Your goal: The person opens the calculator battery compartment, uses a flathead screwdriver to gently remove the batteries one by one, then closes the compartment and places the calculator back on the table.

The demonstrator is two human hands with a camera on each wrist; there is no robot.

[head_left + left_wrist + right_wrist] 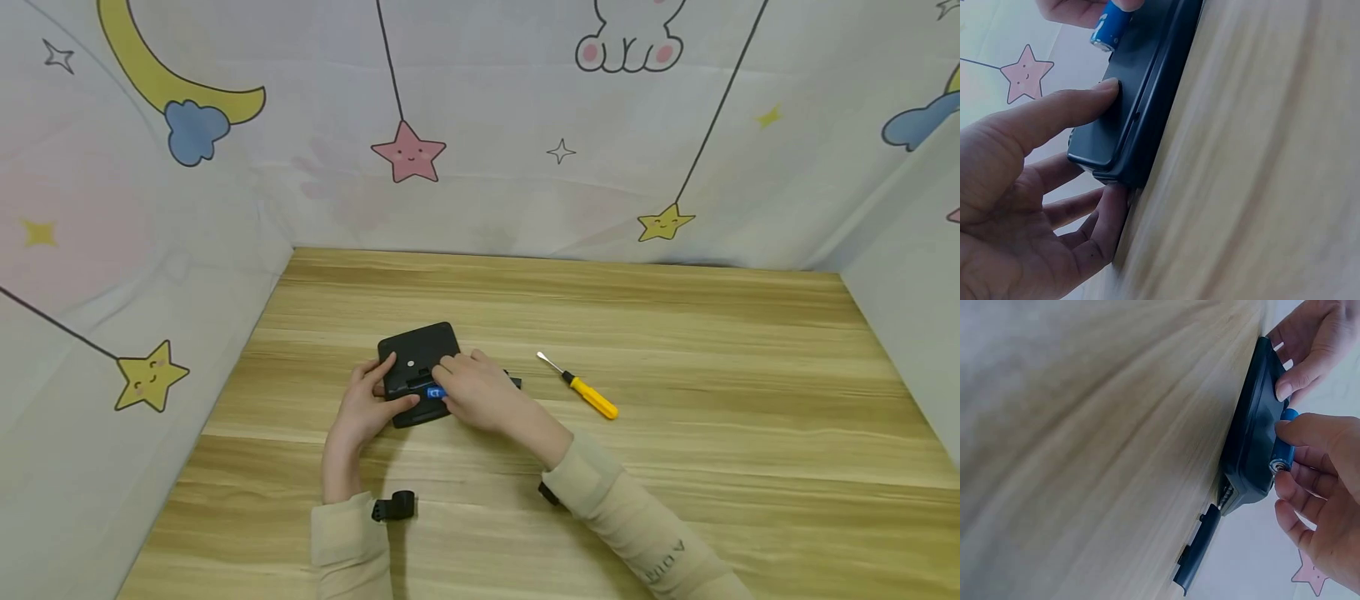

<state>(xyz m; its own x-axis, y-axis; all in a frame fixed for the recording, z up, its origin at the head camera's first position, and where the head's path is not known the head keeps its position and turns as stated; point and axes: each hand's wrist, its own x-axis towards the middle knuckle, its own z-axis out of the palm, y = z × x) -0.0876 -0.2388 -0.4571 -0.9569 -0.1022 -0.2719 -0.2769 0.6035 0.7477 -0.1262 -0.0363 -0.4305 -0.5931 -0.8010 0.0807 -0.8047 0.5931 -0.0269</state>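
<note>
A flat black device (420,343) lies on the table with a recessed slot on its upper face; its exact kind does not show. My left hand (362,410) grips its left side, the thumb on top and the other fingers around the far and lower edges. Between thumb and fingers, my right hand (483,393) pinches a blue battery (1282,450) just over the device, near the slot. The right fingers hide part of the slot in the head view. A small black cover (1197,553) lies on the table beside the device, mostly behind the right hand in the head view.
To the right of the hands lies a yellow-handled screwdriver (592,396), its tip toward the far left. The wooden table (712,333) meets printed cloth walls (495,200) at the back and sides. A black strap (395,505) sits at the left cuff.
</note>
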